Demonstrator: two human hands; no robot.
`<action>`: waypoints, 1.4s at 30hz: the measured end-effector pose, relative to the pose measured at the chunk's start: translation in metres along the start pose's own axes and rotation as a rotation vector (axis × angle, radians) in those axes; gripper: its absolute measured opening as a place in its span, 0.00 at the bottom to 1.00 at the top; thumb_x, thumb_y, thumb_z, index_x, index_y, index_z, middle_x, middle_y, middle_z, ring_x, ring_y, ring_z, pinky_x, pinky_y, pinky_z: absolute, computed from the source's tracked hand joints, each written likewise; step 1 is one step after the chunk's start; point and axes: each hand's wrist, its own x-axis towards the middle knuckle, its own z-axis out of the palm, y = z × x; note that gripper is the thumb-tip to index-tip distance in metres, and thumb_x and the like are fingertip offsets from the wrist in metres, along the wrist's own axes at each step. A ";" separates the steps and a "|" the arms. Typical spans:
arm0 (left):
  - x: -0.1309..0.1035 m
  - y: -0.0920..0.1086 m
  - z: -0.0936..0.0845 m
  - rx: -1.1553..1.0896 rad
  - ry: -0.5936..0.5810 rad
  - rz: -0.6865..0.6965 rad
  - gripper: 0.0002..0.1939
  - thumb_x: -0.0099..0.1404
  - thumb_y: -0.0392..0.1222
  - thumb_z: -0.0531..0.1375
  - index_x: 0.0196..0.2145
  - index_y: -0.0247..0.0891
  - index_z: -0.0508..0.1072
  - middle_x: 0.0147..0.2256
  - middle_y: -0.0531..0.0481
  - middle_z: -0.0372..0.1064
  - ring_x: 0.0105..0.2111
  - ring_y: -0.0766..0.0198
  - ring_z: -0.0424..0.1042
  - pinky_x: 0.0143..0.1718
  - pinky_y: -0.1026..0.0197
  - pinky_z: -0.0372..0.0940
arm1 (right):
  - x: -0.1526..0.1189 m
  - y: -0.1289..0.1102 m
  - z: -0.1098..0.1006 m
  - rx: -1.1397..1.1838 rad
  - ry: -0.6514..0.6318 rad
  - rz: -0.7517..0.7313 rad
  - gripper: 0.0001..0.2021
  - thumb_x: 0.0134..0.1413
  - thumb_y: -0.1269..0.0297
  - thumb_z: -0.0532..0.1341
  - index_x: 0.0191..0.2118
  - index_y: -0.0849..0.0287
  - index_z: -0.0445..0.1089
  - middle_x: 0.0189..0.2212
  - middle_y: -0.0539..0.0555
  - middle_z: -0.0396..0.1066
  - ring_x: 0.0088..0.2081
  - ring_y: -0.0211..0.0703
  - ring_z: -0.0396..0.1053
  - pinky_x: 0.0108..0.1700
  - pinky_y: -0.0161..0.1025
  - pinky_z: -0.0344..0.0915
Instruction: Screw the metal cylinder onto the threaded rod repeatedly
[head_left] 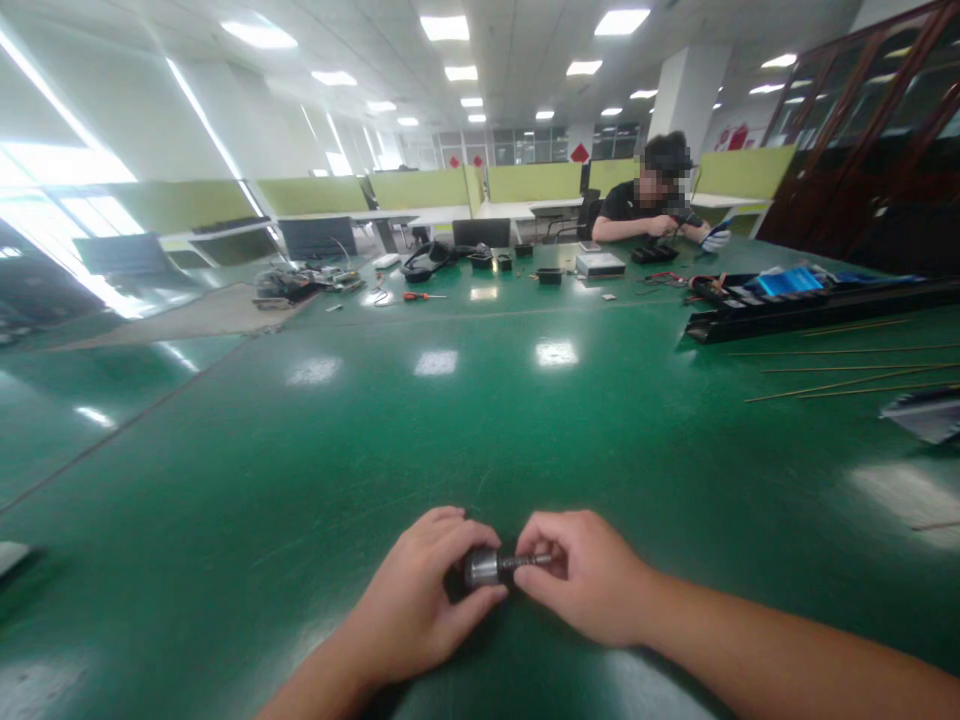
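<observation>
A small metal cylinder (484, 567) with a thin ridged shaft (527, 562) lies on its side, low in the middle of the view, over the green table (420, 430). My left hand (420, 590) is closed around the cylinder, thumb on the near side and fingers on the far side. From the right, my right hand (589, 575) pinches the thin shaft between thumb and fingers. The shaft's tip shows between those fingers. The palm side of my left hand is hidden.
Far across the table are a screwdriver (425, 296), small black boxes (549, 275), a white box (600, 265) and tangled parts (292, 283). Thin rods (855, 380) and a long black tray (795, 310) lie at right. A person (652, 200) sits opposite, handling something.
</observation>
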 end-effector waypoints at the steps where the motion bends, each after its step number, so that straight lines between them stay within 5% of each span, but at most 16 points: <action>1: 0.000 0.000 0.000 0.003 0.003 0.005 0.12 0.64 0.43 0.62 0.46 0.45 0.68 0.38 0.53 0.74 0.41 0.56 0.75 0.57 0.41 0.63 | 0.000 0.000 0.000 -0.003 0.004 -0.005 0.03 0.52 0.65 0.64 0.33 0.57 0.73 0.22 0.45 0.69 0.24 0.34 0.64 0.26 0.31 0.55; 42: -0.001 -0.002 -0.003 0.063 0.044 0.031 0.12 0.63 0.43 0.62 0.44 0.43 0.71 0.38 0.49 0.75 0.43 0.55 0.75 0.57 0.45 0.66 | 0.000 0.001 0.001 0.047 0.001 0.005 0.02 0.51 0.67 0.64 0.32 0.58 0.73 0.22 0.45 0.68 0.23 0.34 0.64 0.27 0.31 0.56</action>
